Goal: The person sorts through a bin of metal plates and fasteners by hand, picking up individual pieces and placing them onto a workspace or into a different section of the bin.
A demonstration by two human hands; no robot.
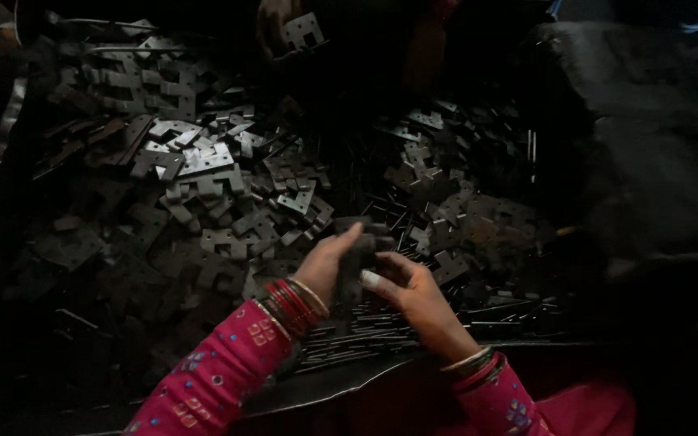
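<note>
2 hands pinch a dark hinge plate between hinge heaps, above loose pins

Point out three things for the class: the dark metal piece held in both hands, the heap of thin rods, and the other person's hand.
dark metal piece (355, 260), head view, its middle between the hands
thin rods (357, 339), head view, middle of the heap
other person's hand (272, 28), head view, back of the hand
</note>
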